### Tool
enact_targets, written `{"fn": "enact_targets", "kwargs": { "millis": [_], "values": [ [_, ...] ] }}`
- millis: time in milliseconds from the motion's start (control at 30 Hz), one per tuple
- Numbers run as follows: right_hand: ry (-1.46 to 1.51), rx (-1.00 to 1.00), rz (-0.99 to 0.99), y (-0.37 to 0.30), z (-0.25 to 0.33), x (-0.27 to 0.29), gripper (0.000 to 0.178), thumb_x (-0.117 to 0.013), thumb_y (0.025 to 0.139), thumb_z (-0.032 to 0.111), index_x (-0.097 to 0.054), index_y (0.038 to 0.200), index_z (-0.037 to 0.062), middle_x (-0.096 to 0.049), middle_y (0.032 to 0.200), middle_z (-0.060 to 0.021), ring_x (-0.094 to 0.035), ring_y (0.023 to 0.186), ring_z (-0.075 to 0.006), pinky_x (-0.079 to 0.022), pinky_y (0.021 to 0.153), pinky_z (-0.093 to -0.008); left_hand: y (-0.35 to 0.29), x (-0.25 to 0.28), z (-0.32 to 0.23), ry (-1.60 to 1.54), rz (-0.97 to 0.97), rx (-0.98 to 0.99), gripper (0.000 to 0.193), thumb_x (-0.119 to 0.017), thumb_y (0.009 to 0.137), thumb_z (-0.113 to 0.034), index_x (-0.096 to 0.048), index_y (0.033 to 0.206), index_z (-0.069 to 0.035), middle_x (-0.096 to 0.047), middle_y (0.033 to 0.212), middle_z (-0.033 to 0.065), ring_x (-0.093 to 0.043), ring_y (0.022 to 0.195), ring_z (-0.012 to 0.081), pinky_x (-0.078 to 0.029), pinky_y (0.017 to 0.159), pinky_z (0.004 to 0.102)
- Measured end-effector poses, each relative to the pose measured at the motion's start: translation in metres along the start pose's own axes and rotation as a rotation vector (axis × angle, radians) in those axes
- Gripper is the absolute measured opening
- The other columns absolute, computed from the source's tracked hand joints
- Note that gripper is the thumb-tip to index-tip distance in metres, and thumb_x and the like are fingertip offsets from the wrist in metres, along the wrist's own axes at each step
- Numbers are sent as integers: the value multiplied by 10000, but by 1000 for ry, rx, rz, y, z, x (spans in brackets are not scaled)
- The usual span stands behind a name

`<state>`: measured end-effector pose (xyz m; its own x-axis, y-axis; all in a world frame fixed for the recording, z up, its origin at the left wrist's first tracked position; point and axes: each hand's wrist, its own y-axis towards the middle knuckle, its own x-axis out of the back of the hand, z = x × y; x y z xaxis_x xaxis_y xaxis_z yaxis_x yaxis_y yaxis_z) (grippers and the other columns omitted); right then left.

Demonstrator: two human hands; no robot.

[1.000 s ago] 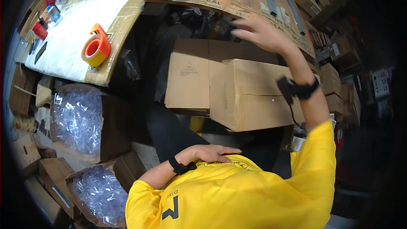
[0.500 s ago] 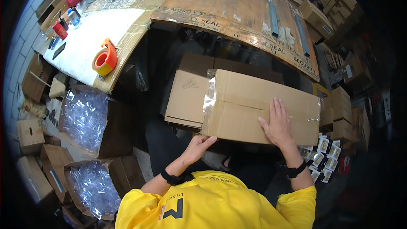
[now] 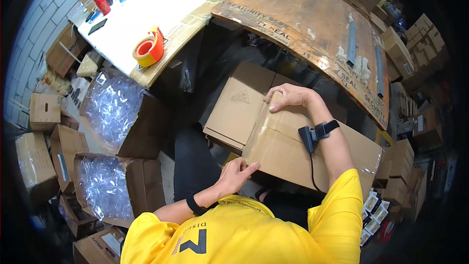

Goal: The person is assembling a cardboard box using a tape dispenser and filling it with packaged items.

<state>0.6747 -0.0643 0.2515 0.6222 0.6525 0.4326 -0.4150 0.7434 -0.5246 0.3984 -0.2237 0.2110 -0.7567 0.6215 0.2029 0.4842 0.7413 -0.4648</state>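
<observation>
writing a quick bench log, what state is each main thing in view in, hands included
Carton under the hands: closed on top, tape along its left end
Left hand: fingers bent, at that carton's near left corner
Right hand: fingers bent, at its far left corner
Triangle-marked carton: partly covered
Tape dispenser: on its side, loaded
Upper box: open, full
Lower box: open, full
Red container: upright

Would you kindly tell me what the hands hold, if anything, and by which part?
The right hand holds a cardboard box by its far left corner; the left hand touches the near one, grip unclear.
</observation>
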Motion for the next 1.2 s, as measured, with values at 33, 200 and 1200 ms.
{"fn": "enact_targets", "kwargs": {
  "millis": [33, 200, 1200],
  "values": [
    [46, 62, -7, 1, -4, -1, 510, -788, 634, 336, -652, 1043, 64, -637, 1069, -108, -560, 1032, -197, -409, 912, -303, 0, 1, 1, 22, -17, -13, 456, -616, 858, -402, -574, 789, 47, -597, 655, 101, -564, 581, 125, -443, 559, 274],
    [29, 63, -236, -2, 9, -14, 247, -691, 712, 252, -700, 753, 9, -665, 687, -79, -615, 704, -155, -468, 698, -298, 7, -15, 20, -134, -84, -123, 478, -676, 803, -401, -459, 621, -16, -435, 546, 35, -403, 522, 126, -365, 500, 306],
    [-350, -223, -744, 10, 27, -44, 351, -448, 782, 120, -619, 1081, 51, -631, 972, -235, -600, 939, -377, -460, 863, -448, 52, 6, 44, -541, 288, -66, 316, -526, 931, -230, -508, 705, -11, -489, 631, 5, -506, 598, 93, -423, 571, 244]
  ]
}}
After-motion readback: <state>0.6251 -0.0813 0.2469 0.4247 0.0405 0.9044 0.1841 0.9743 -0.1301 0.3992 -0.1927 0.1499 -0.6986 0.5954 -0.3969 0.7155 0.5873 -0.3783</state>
